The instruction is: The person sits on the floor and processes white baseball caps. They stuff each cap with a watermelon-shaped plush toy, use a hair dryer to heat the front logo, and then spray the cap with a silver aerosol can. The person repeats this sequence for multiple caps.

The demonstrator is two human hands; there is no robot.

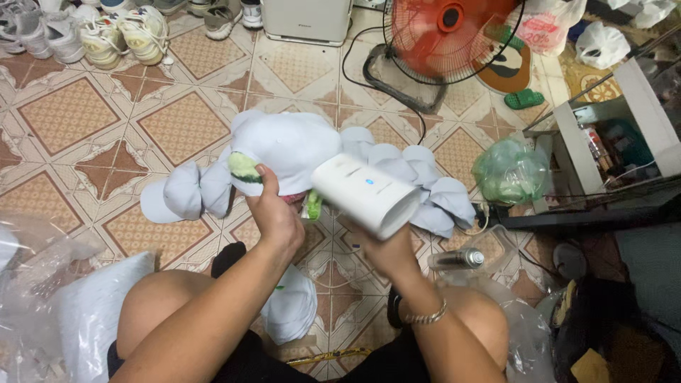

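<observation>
Pale-blue cap (294, 145) gripped by left hand (273, 213), raised above tiled floor (92, 113); right hand (386, 248) just right, clasping white handheld steamer (365, 195) touching cap.

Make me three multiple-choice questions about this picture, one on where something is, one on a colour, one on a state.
1. Where does the fan stand?
A. on the tiled floor beyond the caps
B. on the person's lap
C. on the grey shelf

2. What colour is the cap held up in the left hand?
A. black
B. pale blue-white
C. red

3. How is the white cylindrical device at this moment?
A. lying on the floor
B. inside a plastic bag
C. gripped in the right hand, pointed at the cap

Answers: 1 A, its base sits on the tiles. 2 B, it matches the row of pale caps behind it. 3 C, the fingers wrap its lower end.
</observation>
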